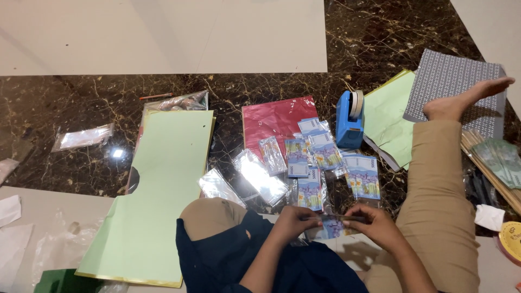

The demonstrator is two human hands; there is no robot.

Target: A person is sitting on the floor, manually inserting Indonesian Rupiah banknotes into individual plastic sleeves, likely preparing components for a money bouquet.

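Note:
I sit on the floor with my legs folded. My left hand (293, 220) and my right hand (374, 222) together hold a purple-blue banknote in a clear plastic sleeve (332, 227), one hand at each end, just above my lap. In front of my hands lie several more sleeved banknotes (325, 154) and empty clear sleeves (259, 176) on the dark marble floor. A red paper sheet (274, 116) lies behind them.
A blue tape dispenser (348, 119) stands past the banknotes. A large light-green sheet (163, 184) lies left, another green sheet (388, 122) and a grey patterned sheet (453, 81) right. My foot (461, 100) rests there. Wooden sticks and greenish notes (502, 163) lie at far right.

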